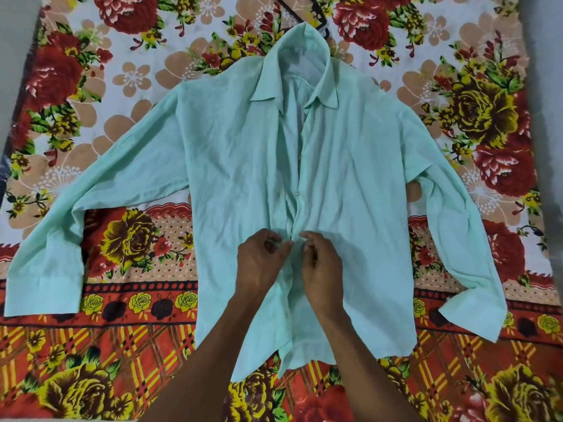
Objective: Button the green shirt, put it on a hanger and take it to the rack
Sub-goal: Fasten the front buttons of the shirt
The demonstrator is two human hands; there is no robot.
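A pale green long-sleeved shirt (231,166) lies face up on a flowered bedsheet, sleeves spread to both sides, collar pointing away from me. Its front stands open from the collar down the chest; one white button (296,193) shows on the placket at mid-chest. Low on the front, my left hand (262,260) pinches the left placket edge and my right hand (320,260) pinches the right edge, fingertips almost meeting. A black hanger (316,16) pokes out from behind the collar, mostly hidden by the shirt.
The red, yellow and white flowered bedsheet (122,86) covers the whole surface under the shirt. Grey floor or wall strips (548,86) show at the far left and right edges. No rack is in view.
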